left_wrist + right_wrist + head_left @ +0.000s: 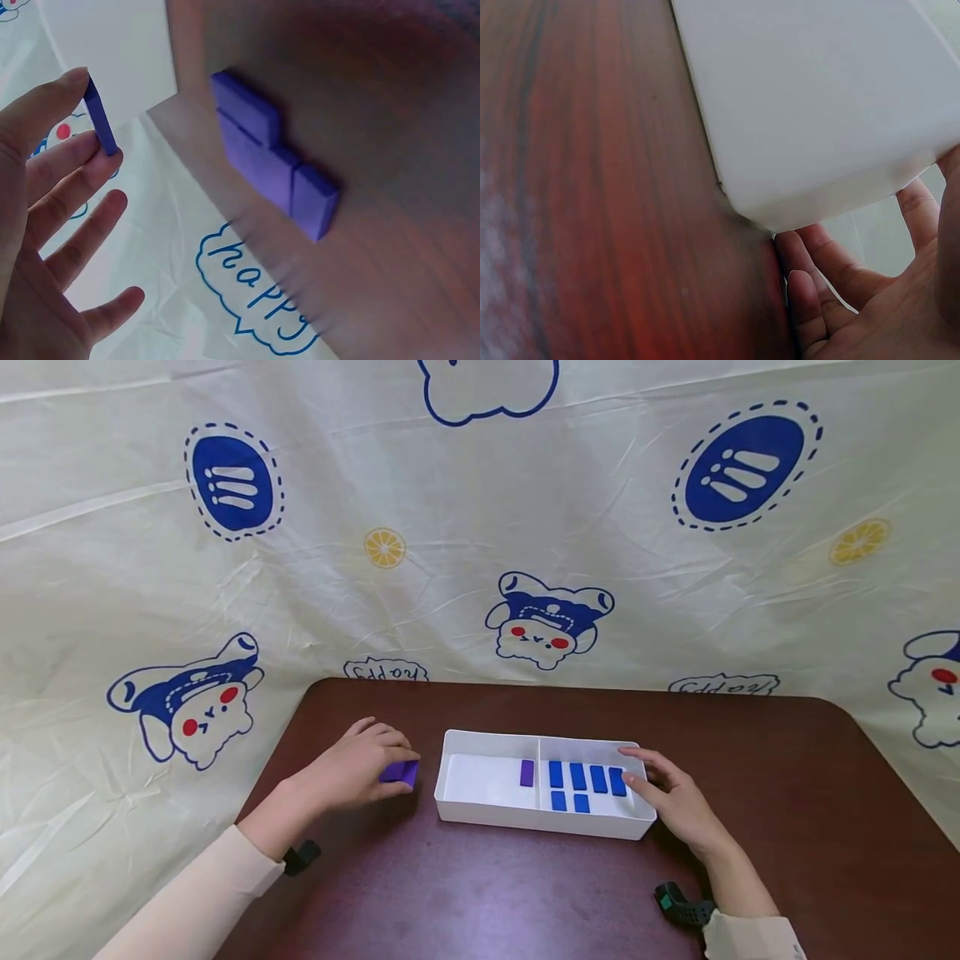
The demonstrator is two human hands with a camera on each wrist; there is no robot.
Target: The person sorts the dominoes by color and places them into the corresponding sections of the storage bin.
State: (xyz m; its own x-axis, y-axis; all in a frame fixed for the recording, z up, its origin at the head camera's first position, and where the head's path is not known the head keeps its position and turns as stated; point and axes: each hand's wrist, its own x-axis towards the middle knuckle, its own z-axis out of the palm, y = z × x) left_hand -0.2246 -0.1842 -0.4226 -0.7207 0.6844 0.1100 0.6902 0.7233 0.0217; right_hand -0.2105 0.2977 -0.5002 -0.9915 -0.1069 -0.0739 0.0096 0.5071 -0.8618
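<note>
My left hand hovers left of the white divided tray. In the left wrist view its thumb and fingertips pinch a thin purple tile, while the other fingers spread loosely. Beside it several purple tiles lie touching on the table. My right hand holds the tray's right end, thumb and index finger over the rim and other fingers outside by the lower corner. One purple tile lies in the left compartment against the divider. Several blue tiles lie in two rows in the right compartment.
The dark brown table has rounded far corners. Behind it hangs a pale printed cloth reaching the table's far edge. Dark straps with small devices circle both wrists.
</note>
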